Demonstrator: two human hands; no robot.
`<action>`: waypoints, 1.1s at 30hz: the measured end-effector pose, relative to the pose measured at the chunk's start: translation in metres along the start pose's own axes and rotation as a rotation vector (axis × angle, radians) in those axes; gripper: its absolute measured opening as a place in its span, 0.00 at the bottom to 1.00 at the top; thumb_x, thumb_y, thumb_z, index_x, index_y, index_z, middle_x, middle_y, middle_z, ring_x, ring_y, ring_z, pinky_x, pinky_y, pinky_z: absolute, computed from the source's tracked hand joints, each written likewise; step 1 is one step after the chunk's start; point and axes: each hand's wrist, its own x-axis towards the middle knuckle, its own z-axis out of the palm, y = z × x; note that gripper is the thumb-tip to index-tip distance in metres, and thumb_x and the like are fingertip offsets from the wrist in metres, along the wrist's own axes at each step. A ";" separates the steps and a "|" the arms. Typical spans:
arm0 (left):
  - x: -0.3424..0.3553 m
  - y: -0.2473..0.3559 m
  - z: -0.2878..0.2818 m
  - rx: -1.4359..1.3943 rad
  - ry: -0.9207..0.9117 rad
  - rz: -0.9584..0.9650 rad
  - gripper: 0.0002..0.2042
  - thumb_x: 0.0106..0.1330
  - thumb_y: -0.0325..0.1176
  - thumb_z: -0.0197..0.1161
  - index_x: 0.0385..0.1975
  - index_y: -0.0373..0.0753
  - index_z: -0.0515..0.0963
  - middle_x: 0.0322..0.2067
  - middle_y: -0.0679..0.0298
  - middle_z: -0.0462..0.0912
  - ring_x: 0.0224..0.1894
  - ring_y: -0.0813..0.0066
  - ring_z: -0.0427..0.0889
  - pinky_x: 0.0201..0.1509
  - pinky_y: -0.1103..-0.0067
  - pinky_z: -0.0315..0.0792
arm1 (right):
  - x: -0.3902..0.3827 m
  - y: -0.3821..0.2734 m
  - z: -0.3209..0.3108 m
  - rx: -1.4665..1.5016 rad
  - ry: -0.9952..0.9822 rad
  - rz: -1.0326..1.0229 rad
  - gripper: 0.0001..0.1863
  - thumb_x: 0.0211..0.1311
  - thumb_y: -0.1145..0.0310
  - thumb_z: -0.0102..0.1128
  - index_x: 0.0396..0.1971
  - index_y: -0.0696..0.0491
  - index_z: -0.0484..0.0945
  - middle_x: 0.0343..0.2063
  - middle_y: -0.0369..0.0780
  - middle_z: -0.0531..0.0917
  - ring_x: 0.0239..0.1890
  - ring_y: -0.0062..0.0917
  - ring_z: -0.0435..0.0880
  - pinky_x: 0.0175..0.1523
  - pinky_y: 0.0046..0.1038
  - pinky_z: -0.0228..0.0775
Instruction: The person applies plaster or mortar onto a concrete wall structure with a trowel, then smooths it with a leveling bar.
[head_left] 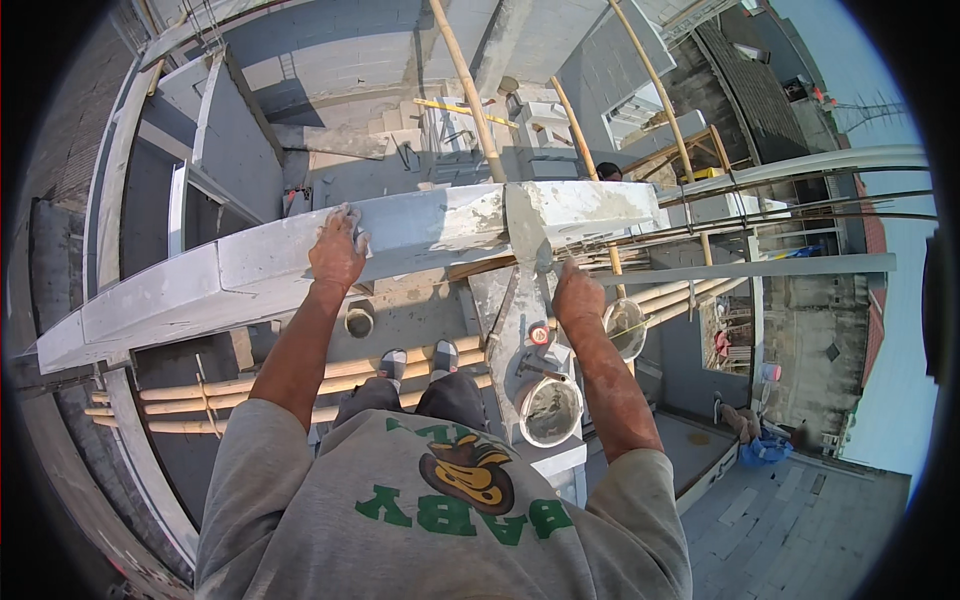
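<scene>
A long row of white blocks [270, 245] runs across in front of me, forming the top of a wall. My left hand [338, 250] rests at its upper edge with the fingers curled round a small whitish, crumpled-looking piece that I cannot make out. To the right, my right hand [578, 295] is closed round the handle of a trowel [530, 235], mostly hidden in the fist. Its grey blade lies against the blocks, where wet-looking grey mortar is smeared. Below that hand, a bucket of mortar [550, 412], a hammer [545, 368] and a tape measure [538, 334] sit on a narrow ledge.
Bamboo poles [220, 390] lie beneath my feet, with the floor well below. Upright bamboo poles [465, 90] stand behind the wall. Steel bars [800, 212] jut out at the right. Another bucket [625, 328] stands near my right forearm. Someone's head [608, 172] shows beyond the wall.
</scene>
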 end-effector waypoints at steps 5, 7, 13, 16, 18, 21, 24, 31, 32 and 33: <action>0.000 -0.003 0.000 -0.069 -0.022 -0.026 0.21 0.60 0.40 0.57 0.54 0.45 0.70 0.59 0.64 0.65 0.63 0.67 0.61 0.64 0.69 0.59 | -0.001 -0.037 -0.012 0.089 -0.151 -0.015 0.13 0.53 0.72 0.54 0.39 0.58 0.68 0.31 0.50 0.82 0.36 0.40 0.84 0.42 0.34 0.75; 0.000 -0.004 0.000 -0.054 -0.020 -0.029 0.21 0.60 0.40 0.57 0.54 0.44 0.70 0.59 0.63 0.65 0.63 0.67 0.60 0.64 0.69 0.59 | -0.008 -0.051 -0.020 0.108 -0.163 -0.010 0.15 0.51 0.71 0.56 0.39 0.59 0.69 0.32 0.49 0.82 0.38 0.40 0.83 0.43 0.34 0.75; -0.002 -0.004 -0.005 -0.049 -0.035 0.002 0.22 0.60 0.40 0.57 0.54 0.42 0.70 0.60 0.62 0.65 0.64 0.66 0.59 0.66 0.69 0.56 | -0.038 -0.041 -0.048 0.087 -0.286 -0.115 0.18 0.49 0.71 0.55 0.42 0.60 0.69 0.34 0.53 0.81 0.41 0.41 0.82 0.46 0.36 0.73; -0.004 -0.006 -0.007 -0.098 -0.062 -0.023 0.22 0.60 0.40 0.57 0.55 0.42 0.70 0.59 0.61 0.66 0.64 0.64 0.59 0.67 0.68 0.54 | -0.037 -0.016 -0.057 0.111 -0.304 -0.022 0.20 0.50 0.67 0.54 0.44 0.57 0.71 0.39 0.50 0.81 0.45 0.40 0.80 0.49 0.36 0.72; -0.011 -0.010 -0.006 -0.132 -0.082 -0.043 0.22 0.60 0.40 0.57 0.55 0.42 0.69 0.59 0.61 0.66 0.64 0.63 0.60 0.67 0.67 0.53 | -0.025 -0.002 -0.060 0.161 -0.236 0.071 0.22 0.46 0.64 0.56 0.44 0.57 0.73 0.37 0.50 0.81 0.44 0.42 0.80 0.49 0.37 0.71; -0.042 -0.017 0.000 -0.174 0.054 0.041 0.22 0.59 0.40 0.59 0.54 0.41 0.70 0.57 0.57 0.68 0.62 0.60 0.62 0.67 0.62 0.49 | 0.009 0.014 -0.068 0.161 -0.298 0.070 0.21 0.47 0.64 0.56 0.43 0.56 0.76 0.40 0.51 0.80 0.46 0.41 0.79 0.51 0.36 0.71; -0.111 -0.024 0.014 -0.183 0.152 0.010 0.22 0.58 0.39 0.60 0.52 0.39 0.70 0.54 0.54 0.70 0.60 0.57 0.65 0.66 0.55 0.48 | 0.030 0.013 -0.071 0.144 -0.289 0.025 0.18 0.48 0.66 0.55 0.40 0.58 0.79 0.41 0.52 0.80 0.47 0.40 0.79 0.51 0.34 0.71; -0.267 -0.046 0.050 -0.110 -0.339 -0.607 0.24 0.56 0.44 0.60 0.52 0.39 0.72 0.52 0.52 0.73 0.55 0.57 0.72 0.62 0.57 0.57 | 0.028 0.011 -0.066 0.087 -0.359 -0.148 0.16 0.48 0.71 0.55 0.39 0.59 0.78 0.38 0.49 0.81 0.45 0.39 0.80 0.50 0.34 0.72; -0.274 -0.048 0.056 -0.149 -0.392 -0.677 0.24 0.56 0.44 0.61 0.51 0.39 0.73 0.50 0.52 0.75 0.55 0.57 0.71 0.61 0.58 0.58 | 0.021 0.012 -0.063 0.098 -0.315 -0.171 0.16 0.48 0.72 0.55 0.39 0.60 0.76 0.37 0.50 0.82 0.44 0.39 0.81 0.49 0.34 0.72; -0.277 -0.049 0.062 -0.138 -0.394 -0.699 0.24 0.56 0.44 0.61 0.51 0.39 0.73 0.50 0.52 0.75 0.55 0.57 0.71 0.61 0.58 0.58 | 0.016 0.013 -0.060 0.102 -0.264 -0.194 0.17 0.48 0.72 0.55 0.40 0.61 0.74 0.36 0.50 0.82 0.44 0.39 0.81 0.49 0.34 0.73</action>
